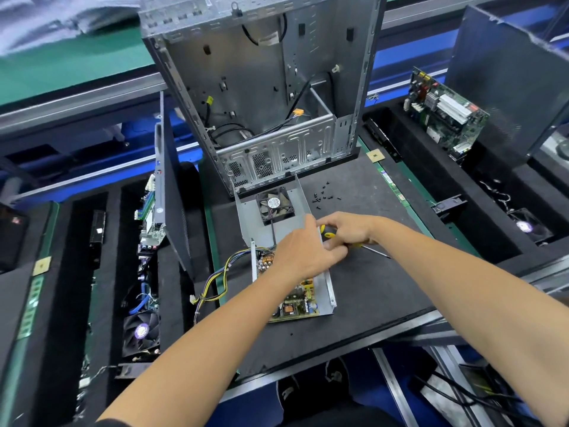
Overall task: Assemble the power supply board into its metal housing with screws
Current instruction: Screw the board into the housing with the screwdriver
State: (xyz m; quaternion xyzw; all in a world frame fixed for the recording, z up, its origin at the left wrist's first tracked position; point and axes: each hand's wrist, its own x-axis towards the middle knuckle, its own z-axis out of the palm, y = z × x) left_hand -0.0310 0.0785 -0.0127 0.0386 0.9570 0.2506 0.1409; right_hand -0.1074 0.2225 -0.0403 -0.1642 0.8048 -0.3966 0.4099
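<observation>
Dark foam matting covered a factory bench, with an open computer case standing upright at the far side. Near the front lay the housing, a grey metal tray with a fan at its far end and the board sitting inside its near end, coloured wires trailing off to the left. Its long axis ran away from the person. The left hand rested over the board's far part, fingers bent toward the housing's right edge; whether it pinched anything could not be told. The right hand, just beyond and touching it, gripped a yellow-handled screwdriver, the shaft pointing right and away from the board. Loose screws lay on the matting just beyond the right hand, beside the housing, so that hand was nearer them. No screw appeared driven yet.
</observation>
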